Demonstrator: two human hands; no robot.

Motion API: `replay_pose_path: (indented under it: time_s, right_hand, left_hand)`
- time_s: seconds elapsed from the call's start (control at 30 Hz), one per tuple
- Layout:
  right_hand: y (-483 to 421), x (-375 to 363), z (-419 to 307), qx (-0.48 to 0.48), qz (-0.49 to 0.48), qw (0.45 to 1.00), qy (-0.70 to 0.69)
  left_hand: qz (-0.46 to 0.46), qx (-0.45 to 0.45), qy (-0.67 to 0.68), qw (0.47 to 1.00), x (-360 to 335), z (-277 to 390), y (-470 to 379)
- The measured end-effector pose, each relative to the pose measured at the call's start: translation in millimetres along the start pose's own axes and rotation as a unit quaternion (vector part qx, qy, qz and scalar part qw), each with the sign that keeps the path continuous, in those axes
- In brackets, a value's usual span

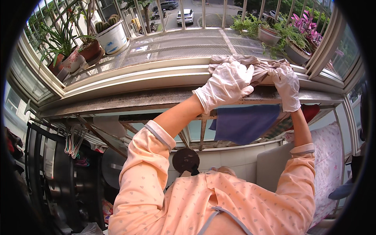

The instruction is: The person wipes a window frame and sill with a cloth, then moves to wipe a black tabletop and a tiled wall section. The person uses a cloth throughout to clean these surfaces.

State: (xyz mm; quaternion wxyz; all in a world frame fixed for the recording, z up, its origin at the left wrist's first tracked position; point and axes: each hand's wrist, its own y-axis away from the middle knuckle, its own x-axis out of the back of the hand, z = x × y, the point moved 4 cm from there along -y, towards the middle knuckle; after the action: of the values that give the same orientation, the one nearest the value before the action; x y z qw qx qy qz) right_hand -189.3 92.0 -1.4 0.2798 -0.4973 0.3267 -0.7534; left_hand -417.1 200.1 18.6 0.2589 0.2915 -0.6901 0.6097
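A crumpled grey-brown cloth (258, 69) lies bunched over the window's sliding track (141, 77), towards the right of the opening. My left hand (227, 82), in a white disposable glove, presses on the cloth's left part with the fingers mostly over it. Gloved the same way, my right hand (285, 85) has its fingers curled around a fold at the cloth's right end. Between the two hands the fabric is gathered into creases. Part of the track is hidden beneath the cloth and hands.
Beyond the track, a mesh-floored ledge (188, 42) carries a white pot of cacti (111, 38), other potted plants at left, and pots (298, 51) at right. Metal railing bars (203, 14) bound it. A blue towel (246, 122) hangs below the sill; clothes hangers (73, 142) hang at left.
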Motion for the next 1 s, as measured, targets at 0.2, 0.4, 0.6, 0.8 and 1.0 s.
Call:
replay_pose_path:
  time_s: [0.2,0.4,0.6,0.8,1.0]
  right_hand:
    - [41,13,94,-0.091,-0.012,0.994,-0.057]
    - [73,-2,144,-0.077,0.052,0.995,-0.026]
    - [77,-5,152,-0.115,-0.019,0.989,-0.089]
    - [77,-20,158,-0.145,0.054,0.969,-0.194]
    - [64,-27,127,-0.095,-0.005,0.994,-0.056]
  left_hand:
    - [0.026,-0.053,0.046,0.997,-55,41,-66]
    - [-0.035,-0.080,-0.057,0.995,-87,64,-106]
    - [0.046,-0.061,-0.059,0.995,-88,62,-104]
    - [0.149,-0.067,-0.051,0.985,-80,60,-106]
    - [0.153,-0.048,-0.056,0.986,-63,43,-78]
